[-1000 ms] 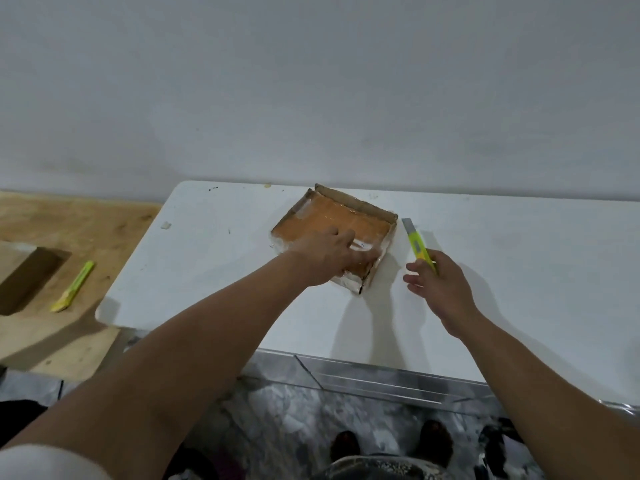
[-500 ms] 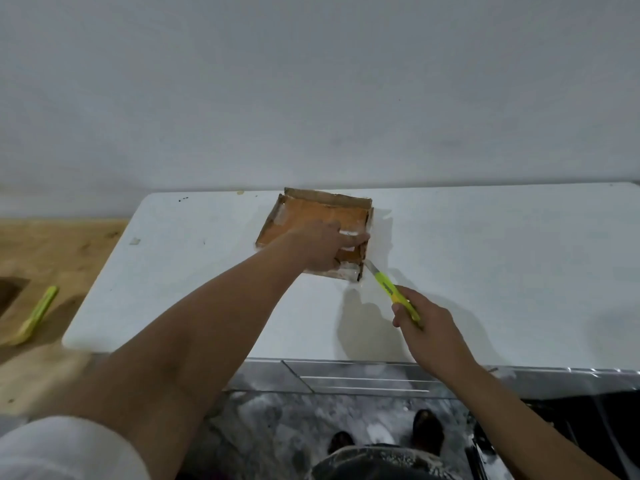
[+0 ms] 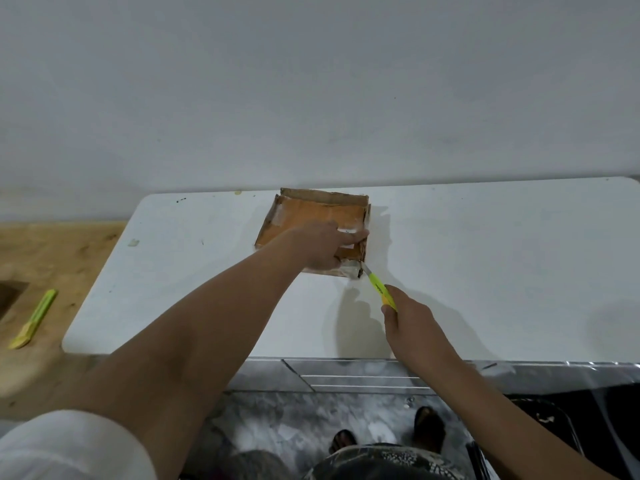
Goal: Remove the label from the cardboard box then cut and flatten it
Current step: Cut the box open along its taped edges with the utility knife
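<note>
A shallow brown cardboard box (image 3: pixel 311 216) with white label scraps lies on the white table (image 3: pixel 485 271) near the wall. My left hand (image 3: pixel 323 245) rests on the box's near right part, fingers stretched toward the right wall and thumb at the near edge. My right hand (image 3: pixel 410 318) grips a yellow-green utility knife (image 3: pixel 379 289). The knife's blade tip touches the box's near right corner, where shiny tape shows.
A wooden surface (image 3: pixel 52 271) at the left carries a second yellow-green knife (image 3: pixel 33 320) and a dark block at the frame's edge. The table's front edge runs above a metal frame and marbled floor, where my feet show.
My right hand swung the knife from beside the box's right wall down to the near right corner, and the blade has now reached it. My left hand stayed on the box.
</note>
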A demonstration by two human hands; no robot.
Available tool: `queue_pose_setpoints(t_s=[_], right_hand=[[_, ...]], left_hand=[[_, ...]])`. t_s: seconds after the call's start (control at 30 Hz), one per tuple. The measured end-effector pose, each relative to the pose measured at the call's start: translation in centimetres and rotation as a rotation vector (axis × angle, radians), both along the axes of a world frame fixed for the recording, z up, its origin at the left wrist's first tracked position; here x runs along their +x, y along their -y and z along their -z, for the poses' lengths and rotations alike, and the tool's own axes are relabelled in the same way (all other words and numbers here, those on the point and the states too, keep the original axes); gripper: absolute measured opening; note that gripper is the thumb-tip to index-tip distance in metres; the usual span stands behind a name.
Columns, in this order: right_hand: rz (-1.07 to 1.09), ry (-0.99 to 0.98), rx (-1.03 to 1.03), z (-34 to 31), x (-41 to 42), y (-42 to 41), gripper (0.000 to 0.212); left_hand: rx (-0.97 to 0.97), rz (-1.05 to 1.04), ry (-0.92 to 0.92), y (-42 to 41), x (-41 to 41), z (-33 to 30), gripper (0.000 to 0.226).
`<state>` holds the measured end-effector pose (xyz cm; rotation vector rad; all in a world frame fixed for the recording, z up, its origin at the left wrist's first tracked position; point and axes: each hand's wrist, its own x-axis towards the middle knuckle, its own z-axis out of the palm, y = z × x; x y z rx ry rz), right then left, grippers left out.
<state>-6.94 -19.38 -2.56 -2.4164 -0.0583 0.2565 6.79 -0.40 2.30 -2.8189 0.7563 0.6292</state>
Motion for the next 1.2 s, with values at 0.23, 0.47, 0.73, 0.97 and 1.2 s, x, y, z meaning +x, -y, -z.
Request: queue_pose_setpoints(t_s=[0.23, 0.47, 0.73, 0.97, 1.2], right_hand=[[-0.029, -0.051, -0.09, -0.5, 0.7, -0.5, 0.032], [-0.005, -0.019, -0.124, -0.2, 2.6, 0.8, 0.03], [0.019, -0.056, -0.197, 1.7, 6.4, 1.9, 0.026], [0.05, -0.079, -0.231, 1.4, 9.4, 2.4, 0.027], [0.117, -0.123, 0.031, -1.0, 10.7, 4.5, 0.022]], left_hand=[[-0.075, -0.035, 0.036, -0.4, -0.1, 0.3, 0.068], [-0.205, -0.194, 0.174, -5.3, -0.7, 1.0, 0.064], [-0.465, -0.325, 0.117, -9.0, -2.6, 2.2, 0.053], [-0.506, -0.295, 0.019, -9.2, -2.8, 1.7, 0.061], [-0.512, -0.161, -0.033, -8.6, -3.0, 1.5, 0.042]])
